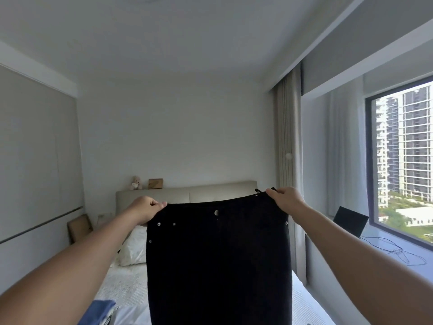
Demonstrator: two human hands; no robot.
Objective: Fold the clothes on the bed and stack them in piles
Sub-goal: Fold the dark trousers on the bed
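Note:
I hold a pair of black trousers (218,261) up in the air in front of me, front side facing me, with a silver waist button and rivets showing. My left hand (146,211) pinches the left corner of the waistband. My right hand (284,199) pinches the right corner, slightly higher. The trousers hang straight down and run out of the bottom of the view, hiding much of the bed (126,287) behind them. A folded blue garment (100,310) lies on the bed at the lower left.
A white pillow (133,248) leans by the beige headboard (192,194), with a teddy bear (136,182) and a small box on top of it. A window sill at the right holds a dark laptop (350,224) and cables. Curtains hang beside the window.

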